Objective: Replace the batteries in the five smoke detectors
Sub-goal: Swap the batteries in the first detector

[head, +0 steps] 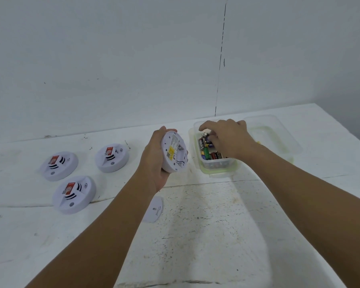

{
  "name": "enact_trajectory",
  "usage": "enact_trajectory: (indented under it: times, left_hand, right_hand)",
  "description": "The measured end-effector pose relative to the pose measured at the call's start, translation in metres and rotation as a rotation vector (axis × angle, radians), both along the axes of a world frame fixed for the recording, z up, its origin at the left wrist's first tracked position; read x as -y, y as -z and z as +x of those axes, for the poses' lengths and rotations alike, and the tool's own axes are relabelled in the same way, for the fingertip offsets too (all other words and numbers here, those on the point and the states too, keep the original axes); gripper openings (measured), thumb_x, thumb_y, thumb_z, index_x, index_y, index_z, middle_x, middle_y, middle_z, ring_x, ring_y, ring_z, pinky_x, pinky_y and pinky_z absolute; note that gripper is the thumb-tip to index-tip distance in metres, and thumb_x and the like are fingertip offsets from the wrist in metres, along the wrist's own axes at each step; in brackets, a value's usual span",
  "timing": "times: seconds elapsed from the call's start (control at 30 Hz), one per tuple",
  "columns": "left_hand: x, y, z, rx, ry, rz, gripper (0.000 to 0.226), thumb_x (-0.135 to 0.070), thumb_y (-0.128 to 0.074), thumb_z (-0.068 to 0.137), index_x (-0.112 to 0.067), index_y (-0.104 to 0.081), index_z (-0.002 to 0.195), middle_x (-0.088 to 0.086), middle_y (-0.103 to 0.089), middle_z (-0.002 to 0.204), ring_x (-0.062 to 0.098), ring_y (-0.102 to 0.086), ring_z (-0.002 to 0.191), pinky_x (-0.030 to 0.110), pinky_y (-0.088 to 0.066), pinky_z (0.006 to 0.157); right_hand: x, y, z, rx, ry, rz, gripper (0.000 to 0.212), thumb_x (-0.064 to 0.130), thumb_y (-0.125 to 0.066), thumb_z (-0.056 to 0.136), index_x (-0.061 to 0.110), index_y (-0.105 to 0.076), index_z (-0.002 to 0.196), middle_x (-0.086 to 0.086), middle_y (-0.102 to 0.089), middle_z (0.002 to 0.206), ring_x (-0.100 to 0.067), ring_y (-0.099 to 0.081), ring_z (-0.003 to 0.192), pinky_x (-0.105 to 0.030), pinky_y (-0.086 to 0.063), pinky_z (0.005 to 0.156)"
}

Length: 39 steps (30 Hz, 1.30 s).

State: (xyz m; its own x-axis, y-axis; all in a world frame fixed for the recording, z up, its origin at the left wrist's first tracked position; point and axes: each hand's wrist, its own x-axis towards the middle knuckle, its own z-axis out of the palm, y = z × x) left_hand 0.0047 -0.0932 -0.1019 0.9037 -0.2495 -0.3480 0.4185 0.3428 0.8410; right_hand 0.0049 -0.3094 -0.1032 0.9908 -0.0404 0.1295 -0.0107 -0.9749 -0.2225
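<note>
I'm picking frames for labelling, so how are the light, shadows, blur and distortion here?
Head view: light is flat and dim with a bluish cast, no glare; soft arm shadows fall on the table. Wide-angle bending curves the table's far edge and the wall seam. The right hand in the battery box looks slightly smeared; the detector held by the left hand has unreadable label print.
</note>
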Motion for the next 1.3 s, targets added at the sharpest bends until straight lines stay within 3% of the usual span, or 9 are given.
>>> enact_trajectory:
  times: [0.07, 0.2, 0.3, 0.43, 0.63, 0.73, 0.8, 0.93, 1.3]
  left_hand:
    - [-0.002, 0.000, -0.001, -0.005, 0.003, -0.017, 0.037, -0.050, -0.048, 0.105, -0.021, -0.071, 0.103, 0.010, -0.068, 0.104, 0.031, -0.063, 0.093, 0.052, -0.046, 0.108]
    - [-0.008, 0.002, -0.002, -0.002, 0.011, -0.058, 0.038, -0.049, -0.047, 0.105, -0.021, -0.072, 0.101, 0.009, -0.071, 0.097, 0.031, -0.064, 0.093, 0.051, -0.047, 0.107]
    - [-0.015, 0.003, -0.005, -0.008, 0.015, -0.101, 0.039, -0.050, -0.048, 0.104, -0.020, -0.072, 0.104, 0.011, -0.070, 0.109, 0.034, -0.061, 0.106, 0.051, -0.048, 0.104]
    - [-0.024, 0.003, -0.009, -0.040, 0.017, -0.185, 0.036, -0.050, -0.050, 0.102, -0.018, -0.068, 0.107, 0.013, -0.064, 0.122, 0.036, -0.058, 0.111, 0.047, -0.051, 0.098]
    - [-0.044, 0.005, -0.018, -0.123, 0.016, -0.350, 0.034, -0.049, -0.054, 0.099, -0.019, -0.066, 0.111, 0.013, -0.067, 0.118, 0.033, -0.058, 0.111, 0.049, -0.042, 0.112]
    - [-0.054, 0.005, -0.025, -0.112, 0.049, -0.400, 0.035, -0.048, -0.054, 0.099, -0.018, -0.068, 0.111, 0.014, -0.070, 0.116, 0.033, -0.064, 0.103, 0.051, -0.041, 0.114]
    - [-0.060, 0.005, -0.031, -0.104, 0.059, -0.415, 0.036, -0.047, -0.052, 0.100, -0.016, -0.069, 0.108, 0.014, -0.071, 0.112, 0.032, -0.067, 0.096, 0.052, -0.040, 0.114]
    - [-0.074, 0.006, -0.039, -0.091, 0.054, -0.467, 0.035, -0.046, -0.051, 0.100, -0.016, -0.070, 0.102, 0.014, -0.072, 0.111, 0.031, -0.066, 0.095, 0.050, -0.041, 0.109]
    - [-0.101, 0.009, -0.046, -0.088, 0.005, -0.489, 0.035, -0.047, -0.053, 0.099, -0.017, -0.068, 0.109, 0.015, -0.070, 0.109, 0.032, -0.065, 0.097, 0.047, -0.049, 0.097]
  right_hand:
    - [-0.006, -0.005, -0.005, 0.074, 0.045, 0.184, 0.031, 0.022, -0.050, 0.103, 0.044, -0.063, 0.121, 0.011, -0.071, 0.109, -0.021, -0.061, 0.105, -0.043, -0.032, 0.096]
    - [-0.020, -0.021, -0.022, 0.284, 0.035, 0.544, 0.024, 0.023, -0.059, 0.101, 0.039, -0.066, 0.116, 0.014, -0.070, 0.099, 0.001, -0.049, 0.067, -0.041, -0.050, 0.090]
    - [-0.042, -0.039, -0.038, 0.404, -0.009, 0.750, 0.022, 0.022, -0.063, 0.098, 0.038, -0.066, 0.113, 0.013, -0.072, 0.092, -0.005, -0.043, 0.056, -0.031, -0.051, 0.072]
    - [-0.074, -0.046, -0.053, 0.335, -0.079, 0.885, 0.020, 0.024, -0.068, 0.096, 0.039, -0.067, 0.109, 0.014, -0.073, 0.087, -0.011, -0.043, 0.058, -0.019, -0.045, 0.063]
    - [-0.100, -0.027, -0.067, 0.132, -0.045, 1.137, 0.017, 0.022, -0.076, 0.094, 0.030, -0.072, 0.108, -0.002, -0.078, 0.089, -0.007, -0.058, 0.066, -0.023, -0.045, 0.062]
    - [-0.109, -0.019, -0.075, 0.072, -0.061, 1.176, 0.018, 0.017, -0.075, 0.095, 0.025, -0.073, 0.111, -0.003, -0.079, 0.087, -0.023, -0.072, 0.086, -0.034, -0.055, 0.076]
    - [-0.115, -0.016, -0.079, 0.054, -0.069, 1.199, 0.020, 0.013, -0.073, 0.096, 0.023, -0.073, 0.113, -0.003, -0.079, 0.087, -0.023, -0.074, 0.094, -0.028, -0.057, 0.082]
    - [-0.127, -0.011, -0.085, 0.032, -0.085, 1.255, 0.023, 0.011, -0.074, 0.094, 0.021, -0.074, 0.115, -0.005, -0.079, 0.089, -0.017, -0.073, 0.089, -0.018, -0.055, 0.079]
    - [-0.156, -0.002, -0.089, 0.069, -0.131, 1.304, 0.023, 0.011, -0.075, 0.094, 0.019, -0.073, 0.116, -0.006, -0.077, 0.087, -0.016, -0.068, 0.084, -0.024, -0.056, 0.081]
